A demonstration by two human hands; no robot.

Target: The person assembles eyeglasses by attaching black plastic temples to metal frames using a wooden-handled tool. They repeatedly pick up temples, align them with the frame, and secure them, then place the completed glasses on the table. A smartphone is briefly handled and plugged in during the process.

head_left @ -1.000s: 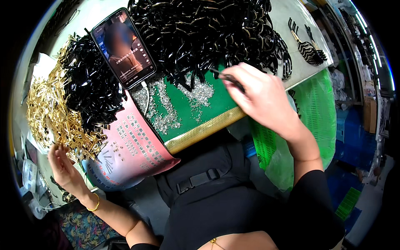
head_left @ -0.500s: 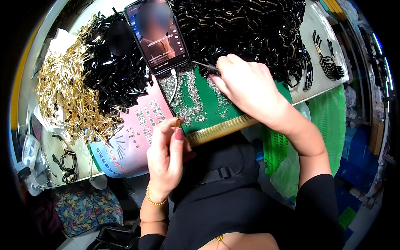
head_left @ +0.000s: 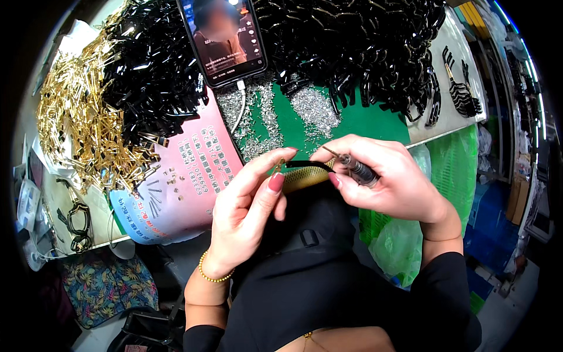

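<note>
Glossy black plastic clips (head_left: 352,47) heap beside shiny gold metal pieces (head_left: 76,117) (tiny silvery screws (head_left: 314,108) glint) on matt green mat (head_left: 375,120).

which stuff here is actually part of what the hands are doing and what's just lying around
In use: left hand and right hand hold a black clip piece; right hand also grips a small screwdriver; tiny silver screws.

Lying about: phone, gold clip pile, pink sheet, green basket.
</note>
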